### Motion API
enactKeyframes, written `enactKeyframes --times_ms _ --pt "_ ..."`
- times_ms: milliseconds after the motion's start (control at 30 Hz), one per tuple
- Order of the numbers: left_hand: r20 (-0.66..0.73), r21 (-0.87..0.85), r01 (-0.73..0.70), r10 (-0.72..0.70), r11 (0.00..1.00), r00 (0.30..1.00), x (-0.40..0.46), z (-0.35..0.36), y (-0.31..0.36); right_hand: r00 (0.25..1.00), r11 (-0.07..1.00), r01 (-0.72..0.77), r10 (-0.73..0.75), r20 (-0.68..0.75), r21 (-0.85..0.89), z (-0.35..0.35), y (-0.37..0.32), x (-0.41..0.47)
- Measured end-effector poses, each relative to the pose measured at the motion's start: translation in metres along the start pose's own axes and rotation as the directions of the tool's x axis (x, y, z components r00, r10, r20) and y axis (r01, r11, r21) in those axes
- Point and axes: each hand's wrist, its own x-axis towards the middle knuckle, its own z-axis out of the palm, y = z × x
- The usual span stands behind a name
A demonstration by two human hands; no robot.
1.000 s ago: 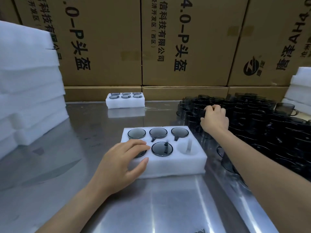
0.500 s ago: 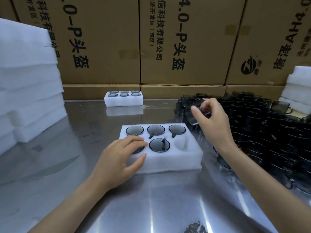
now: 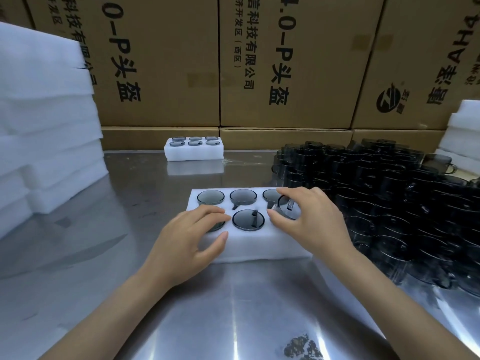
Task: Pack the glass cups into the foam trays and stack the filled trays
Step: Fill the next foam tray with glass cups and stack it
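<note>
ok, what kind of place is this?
Probably a packing bench in a warehouse or small factory: stacked printed cardboard cartons behind a steel table, a mass of loose dark glass cups, piles of white foam sheets, and a six-slot foam tray being filled by hand.

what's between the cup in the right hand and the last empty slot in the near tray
Nothing visible. The right hand holds the glass cup tilted right over the near-right slot of the foam tray; the left hand rests on the tray's left side, away from it.
</note>
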Motion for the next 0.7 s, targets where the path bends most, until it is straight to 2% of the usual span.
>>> enactKeyframes --times_ms 267,400,467,567,633,700 --pt "-0.010 0.056 -0.051 0.051 0.997 0.999 0.001 0.000 0.001 0.994 0.998 0.029 -0.024 0.108 -0.047 -0.001 0.004 -0.003" --pt "-0.023 0.107 -0.148 0.151 0.983 0.988 0.003 -0.002 0.013 0.999 0.994 0.054 -0.053 -0.011 0.094 -0.012 0.009 -0.010" --pt "0.009 0.122 -0.220 0.221 0.968 0.975 0.004 0.001 0.027 0.999 0.991 0.051 -0.050 -0.008 0.124 -0.015 0.012 -0.012" --pt "0.108 0.165 -0.334 0.320 0.928 0.941 0.010 0.009 0.049 0.987 0.983 0.069 -0.092 0.129 0.171 -0.009 0.008 -0.017" --pt "0.163 0.213 -0.347 0.317 0.913 0.934 0.018 0.015 0.057 0.979 0.973 0.091 -0.126 0.158 0.213 -0.006 0.006 -0.018" --pt "0.191 0.224 -0.302 0.262 0.927 0.946 0.024 0.021 0.060 0.978 0.973 0.092 -0.128 0.164 0.212 -0.007 0.005 -0.018"
